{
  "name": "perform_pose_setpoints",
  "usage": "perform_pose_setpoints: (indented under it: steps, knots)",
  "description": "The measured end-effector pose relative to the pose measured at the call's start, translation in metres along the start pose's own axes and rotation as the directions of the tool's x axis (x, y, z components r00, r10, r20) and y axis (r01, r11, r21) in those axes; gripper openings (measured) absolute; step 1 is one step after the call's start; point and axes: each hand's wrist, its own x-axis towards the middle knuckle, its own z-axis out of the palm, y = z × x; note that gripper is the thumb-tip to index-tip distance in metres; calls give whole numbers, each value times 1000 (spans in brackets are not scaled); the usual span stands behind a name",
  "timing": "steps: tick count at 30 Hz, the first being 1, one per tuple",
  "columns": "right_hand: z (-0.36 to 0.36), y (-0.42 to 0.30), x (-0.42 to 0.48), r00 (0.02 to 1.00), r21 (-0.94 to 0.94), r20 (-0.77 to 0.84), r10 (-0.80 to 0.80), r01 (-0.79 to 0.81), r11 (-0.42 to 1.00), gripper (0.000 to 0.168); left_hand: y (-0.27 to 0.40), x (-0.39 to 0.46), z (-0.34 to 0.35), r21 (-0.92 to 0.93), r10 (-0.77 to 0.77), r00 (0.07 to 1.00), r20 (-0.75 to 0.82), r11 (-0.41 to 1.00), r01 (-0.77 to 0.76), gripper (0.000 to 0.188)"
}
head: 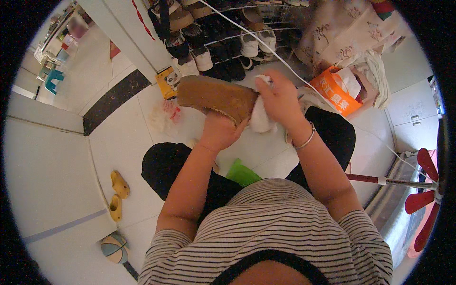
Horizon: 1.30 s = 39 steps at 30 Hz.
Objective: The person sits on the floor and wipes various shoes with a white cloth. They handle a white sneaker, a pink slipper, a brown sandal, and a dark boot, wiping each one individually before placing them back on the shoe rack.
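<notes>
A brown suede shoe or short boot [217, 96] is held up in front of me, lying sideways. My left hand [221, 131] grips it at its opening, with the fingers partly hidden by the shoe. Against the shoe's right end, my right hand [279, 101] clutches a white cloth [262, 119] that hangs down from the fingers. Below the hands, between my knees, part of a green plastic object [243, 173] shows.
Ahead stands a metal rack with many shoes [249, 42]. A white cable [281, 58] crosses the view. An orange bag [336, 92] lies front right, yellow clogs [120, 185] and a ball [114, 248] at left. A red-bladed fan [420, 203] stands right.
</notes>
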Motion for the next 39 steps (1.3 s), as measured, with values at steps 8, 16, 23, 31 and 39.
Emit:
perform_pose_setpoints:
  steps: [8, 16, 23, 31, 39]
  knots:
    - [25, -59, 4, 964, 60, 80, -253, 249, 967, 19, 2, -20, 34, -237, -5, 999, 43, 971, 16, 52]
    - [16, 68, -44, 947, -41, 291, 137, -131, 991, 31, -43, 3, -2, -827, -811, 585, 21, 314, 466, 41]
    - [21, 1, 9, 977, 358, -33, 213, -187, 915, 33, -31, 8, -13, -865, -548, 754, 362, -499, 53, 51]
    - [65, 20, -33, 926, 73, 298, 233, -266, 961, 27, -19, 17, -16, -760, -566, 784, 255, -619, -200, 46]
    - [52, -55, -4, 991, 597, -66, 119, -56, 800, 23, -31, 5, -34, -940, -807, 570, 152, -297, -170, 40]
